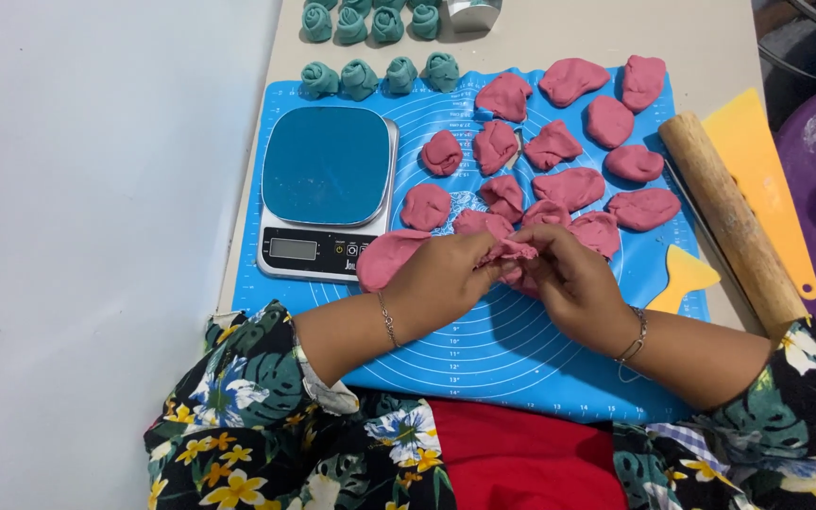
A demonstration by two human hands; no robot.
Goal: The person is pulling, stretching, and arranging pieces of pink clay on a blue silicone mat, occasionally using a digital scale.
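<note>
Both hands meet over the blue silicone mat (521, 349), just right of the kitchen scale (328, 189). The left hand (441, 279) and right hand (573, 283) pinch one pink dough piece (512, 252) between their fingertips; its long axis runs roughly left to right. Other pink dough lumps (569, 187) lie beyond it, right of the scale. Teal dough rosettes (380, 76) sit behind the scale. A wooden rolling pin (731, 222) lies diagonally, far right of the scale.

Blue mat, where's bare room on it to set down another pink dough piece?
The blue mat is bare below both hands, left hand and right hand, toward its near edge. A small patch lies beside the yellow scraper. Above, the pink dough pieces crowd it; the scale fills the left.
</note>
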